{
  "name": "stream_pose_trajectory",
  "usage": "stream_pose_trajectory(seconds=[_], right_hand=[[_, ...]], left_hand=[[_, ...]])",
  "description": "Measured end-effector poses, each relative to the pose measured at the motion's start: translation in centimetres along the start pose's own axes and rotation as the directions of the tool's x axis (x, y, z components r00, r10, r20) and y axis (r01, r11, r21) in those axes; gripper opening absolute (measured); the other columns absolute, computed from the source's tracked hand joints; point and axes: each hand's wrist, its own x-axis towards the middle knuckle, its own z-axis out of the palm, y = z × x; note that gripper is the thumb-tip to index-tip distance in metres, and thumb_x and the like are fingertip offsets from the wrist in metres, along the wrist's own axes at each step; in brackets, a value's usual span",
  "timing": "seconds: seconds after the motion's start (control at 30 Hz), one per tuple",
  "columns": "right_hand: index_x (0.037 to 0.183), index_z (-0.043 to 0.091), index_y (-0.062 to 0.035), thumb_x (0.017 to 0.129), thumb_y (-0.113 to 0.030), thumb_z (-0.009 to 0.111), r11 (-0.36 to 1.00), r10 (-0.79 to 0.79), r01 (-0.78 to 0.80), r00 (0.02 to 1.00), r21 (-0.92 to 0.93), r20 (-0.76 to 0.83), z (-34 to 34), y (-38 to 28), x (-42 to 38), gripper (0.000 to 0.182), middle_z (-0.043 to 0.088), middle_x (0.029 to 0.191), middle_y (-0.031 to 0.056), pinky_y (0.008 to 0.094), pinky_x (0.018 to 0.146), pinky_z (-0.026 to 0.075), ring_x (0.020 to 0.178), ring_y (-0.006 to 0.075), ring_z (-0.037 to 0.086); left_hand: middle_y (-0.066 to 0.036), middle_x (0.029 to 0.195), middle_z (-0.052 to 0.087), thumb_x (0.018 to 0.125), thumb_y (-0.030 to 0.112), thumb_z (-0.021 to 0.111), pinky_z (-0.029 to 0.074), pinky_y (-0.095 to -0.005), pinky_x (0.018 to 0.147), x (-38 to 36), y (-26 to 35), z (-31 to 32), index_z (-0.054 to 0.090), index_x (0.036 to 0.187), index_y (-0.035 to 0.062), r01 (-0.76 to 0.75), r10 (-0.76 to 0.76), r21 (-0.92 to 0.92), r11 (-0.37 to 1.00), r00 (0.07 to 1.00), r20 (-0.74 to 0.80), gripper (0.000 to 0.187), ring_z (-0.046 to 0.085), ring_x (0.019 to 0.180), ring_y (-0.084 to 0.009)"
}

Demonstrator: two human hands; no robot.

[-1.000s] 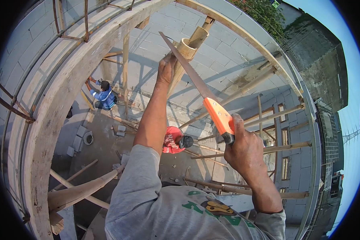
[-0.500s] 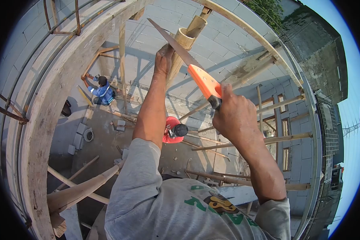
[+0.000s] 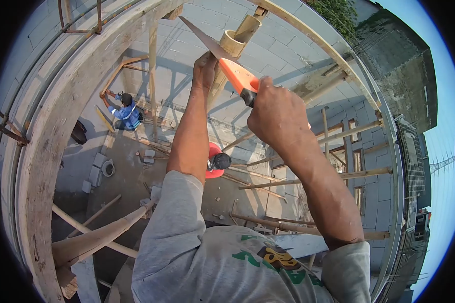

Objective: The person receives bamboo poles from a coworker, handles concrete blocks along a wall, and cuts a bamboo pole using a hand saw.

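Observation:
My right hand (image 3: pixel 278 111) is wrapped round the orange-and-black handle of a handsaw (image 3: pixel 236 74). The saw's blade points up and to the left, lying across a bamboo pole (image 3: pixel 232 44) just below its cut, hollow top end. Whether the teeth have bitten into the bamboo cannot be made out. My left hand (image 3: pixel 205 70) grips the same pole from its left side, close below the blade, with its fingers partly hidden behind the pole. Another split piece of bamboo (image 3: pixel 248 28) stands against the pole's top.
A thick timber beam (image 3: pixel 40 202) curves along the left, with steel rebar (image 3: pixel 15 131) beside it. Far below, a co-worker in blue (image 3: pixel 129 115) handles wood, and another person in red (image 3: pixel 216 160) stands under my arms. Bamboo props (image 3: pixel 318 179) cross at right.
My right hand has pushed the saw forward, up and to the left, so the handle now sits close to the pole. My left hand keeps its hold on the bamboo.

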Motion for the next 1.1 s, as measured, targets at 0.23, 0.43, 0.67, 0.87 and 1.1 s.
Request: stream_pose_trajectory(seconds=[0.23,0.43,0.67,0.87,1.1], right_hand=[[0.110,0.047,-0.0004,0.070,-0.003,0.062,0.996,0.044,-0.044,0.999,0.076,-0.007,0.2,3.3,-8.4,0.043,0.063,0.063,0.0187,0.0465,0.060,0.052,0.064,0.0377,0.067],[0.106,0.049,0.0012,0.070,-0.003,0.061,0.996,0.056,-0.056,0.998,0.073,0.002,1.2,0.7,-3.0,0.039,0.064,0.064,0.0182,0.0459,0.059,0.052,0.061,0.0369,0.066],[0.113,0.045,0.0024,0.070,-0.003,0.061,0.993,0.106,-0.110,0.990,0.050,0.088,0.8,2.6,-9.3,0.046,0.063,0.063,0.0200,0.0470,0.063,0.052,0.060,0.0385,0.065],[0.108,0.044,0.0018,0.071,-0.004,0.061,0.990,0.098,-0.102,0.994,0.101,0.044,0.8,2.1,-9.0,0.041,0.063,0.065,0.0207,0.0470,0.062,0.052,0.063,0.0375,0.066],[0.106,0.048,0.0049,0.070,-0.004,0.061,0.993,0.097,-0.100,0.994,0.057,0.049,-0.8,2.1,-8.0,0.039,0.063,0.066,0.0218,0.0467,0.065,0.053,0.064,0.0383,0.066]], left_hand=[[-0.006,0.088,0.064,0.089,0.050,0.060,0.044,-0.0295,0.079,0.8,-1.4,-1.1,0.067,0.101,-0.0033,-0.176,0.177,0.115,0.978,0.984,-0.005,0.055,0.053,0.083,-0.0138],[-0.006,0.085,0.065,0.089,0.054,0.057,0.044,-0.0303,0.078,-1.2,-0.2,-0.4,0.068,0.097,-0.0017,-0.056,0.061,0.105,0.993,0.997,-0.048,0.058,0.053,0.080,-0.0148],[-0.007,0.084,0.065,0.090,0.052,0.057,0.044,-0.0300,0.078,0.3,-1.4,-1.1,0.067,0.100,-0.0030,-0.170,0.190,0.210,0.963,0.979,-0.078,0.056,0.054,0.080,-0.0160],[-0.008,0.083,0.064,0.090,0.053,0.057,0.044,-0.0295,0.076,-0.6,-1.5,-0.2,0.067,0.098,-0.0028,-0.114,0.116,0.027,0.993,0.988,-0.102,0.058,0.053,0.079,-0.0157],[-0.008,0.078,0.063,0.090,0.056,0.055,0.043,-0.0301,0.073,-1.1,-1.3,0.0,0.067,0.093,-0.0041,-0.171,0.184,0.142,0.975,0.979,-0.085,0.061,0.051,0.076,-0.0159]])
